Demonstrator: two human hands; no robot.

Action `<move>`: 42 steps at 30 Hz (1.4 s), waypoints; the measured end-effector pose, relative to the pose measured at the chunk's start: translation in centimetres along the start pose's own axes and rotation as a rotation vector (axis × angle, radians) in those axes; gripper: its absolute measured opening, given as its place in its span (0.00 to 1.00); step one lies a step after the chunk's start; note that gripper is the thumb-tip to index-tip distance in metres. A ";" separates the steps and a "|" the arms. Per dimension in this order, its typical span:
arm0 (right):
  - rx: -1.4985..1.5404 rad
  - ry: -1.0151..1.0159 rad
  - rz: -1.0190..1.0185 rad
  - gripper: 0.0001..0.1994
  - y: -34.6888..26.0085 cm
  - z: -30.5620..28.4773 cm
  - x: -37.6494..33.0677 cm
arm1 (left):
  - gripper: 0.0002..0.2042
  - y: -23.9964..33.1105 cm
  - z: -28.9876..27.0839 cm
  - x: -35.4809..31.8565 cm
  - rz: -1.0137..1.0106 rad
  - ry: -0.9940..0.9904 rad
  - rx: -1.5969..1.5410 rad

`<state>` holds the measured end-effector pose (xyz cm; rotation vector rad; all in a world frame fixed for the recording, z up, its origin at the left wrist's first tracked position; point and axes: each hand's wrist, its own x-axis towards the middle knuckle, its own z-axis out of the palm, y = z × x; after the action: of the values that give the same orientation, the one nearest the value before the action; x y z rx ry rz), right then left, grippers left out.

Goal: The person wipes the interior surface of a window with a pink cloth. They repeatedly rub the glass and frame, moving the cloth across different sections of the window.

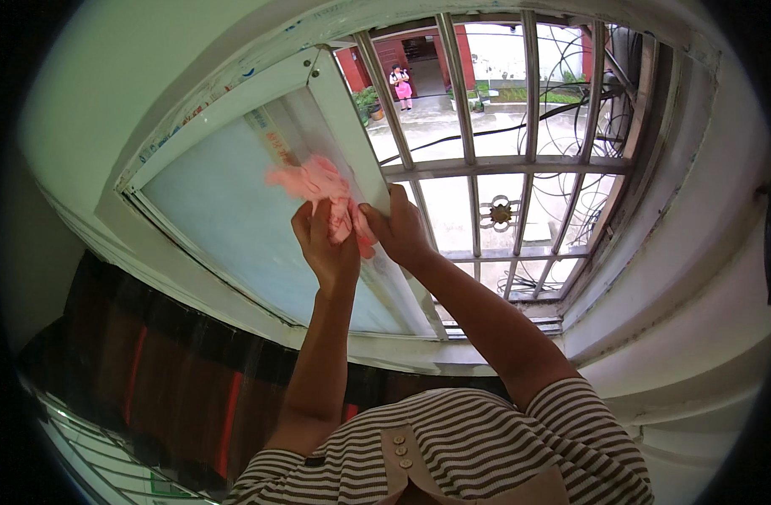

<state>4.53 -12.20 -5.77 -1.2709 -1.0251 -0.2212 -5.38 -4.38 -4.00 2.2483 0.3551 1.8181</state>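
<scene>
My left hand (325, 246) presses a crumpled pink cloth (321, 185) against the frosted pane (234, 219) of a sliding window. The cloth sits between the fingers and the glass, close to the white window frame (352, 143). My right hand (399, 229) grips the edge of that frame, and its thumb touches the lower part of the cloth. Both forearms reach up from a striped shirt at the bottom of the view.
To the right, the window opening is barred by a grey metal grille (503, 164). Outside lie a paved yard, cables and a person in pink (400, 86) by a red doorway. Dark red-striped fabric (183, 379) lies below the sill.
</scene>
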 end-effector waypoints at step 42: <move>0.677 -0.090 0.506 0.31 -3.7 -9.1 -7.3 | 0.31 6.9 -5.2 0.7 0.403 -0.931 -0.168</move>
<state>2.65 -24.09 -8.02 -0.8743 -0.7248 0.5377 -10.01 -10.51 -0.02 2.8395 -0.4230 0.6817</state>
